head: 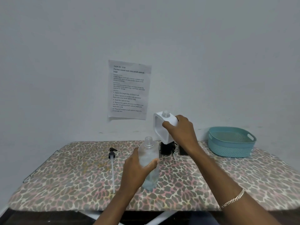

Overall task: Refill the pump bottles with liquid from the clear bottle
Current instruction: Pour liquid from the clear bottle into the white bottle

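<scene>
Steadying the clear bottle (149, 153) upright on the table (65, 176) with the left hand (136, 169), fingers curled round it, the person holds the uncapped white pump bottle (159, 127) tilted just beyond, right hand (180, 133) wrapped round it, probably lining up a pour.

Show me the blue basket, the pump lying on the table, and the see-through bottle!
Basket (227, 148): head view, front woven wall.
Pump (111, 154): head view, dark collar under the nozzle.
See-through bottle (149, 151): head view, body below the neck.
</scene>
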